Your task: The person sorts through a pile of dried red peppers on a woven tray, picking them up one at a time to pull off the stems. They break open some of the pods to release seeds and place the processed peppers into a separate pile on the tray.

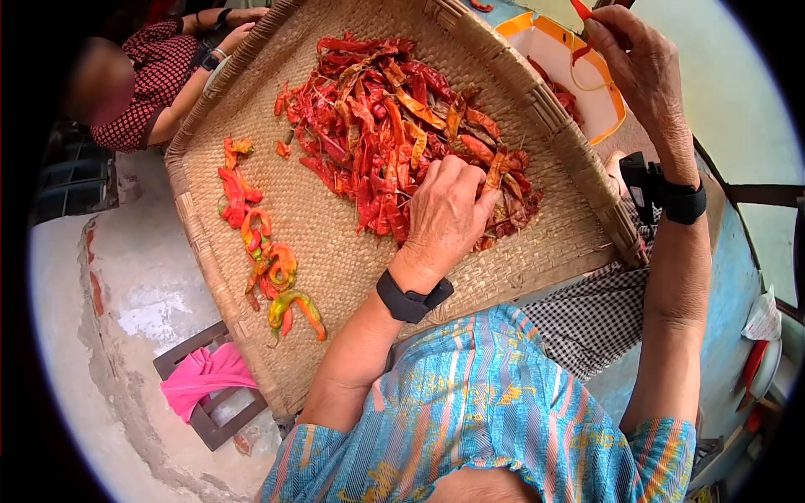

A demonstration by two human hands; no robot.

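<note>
A heap of dried red chili peppers [369, 138] lies on a woven bamboo tray [352, 277]. My left hand [449, 201] rests at the near right side of the heap, fingers curled and closed around an orange-brown dried chili [495, 173]; the fingertips are partly hidden. Raised beyond the tray's right rim, my right hand [639, 71] pinches a red chili pepper [580, 10] between thumb and fingers. Below that hand stands a white container with an orange-yellow rim [619, 105], with red chilies [566, 99] inside.
Fresher red, orange and green peppers [283, 267] lie in a row along the tray's left side. Another person [155, 80] sits at the upper left, hands near the tray's rim. A pink cloth [208, 379] hangs on a dark wooden frame [220, 429] at lower left.
</note>
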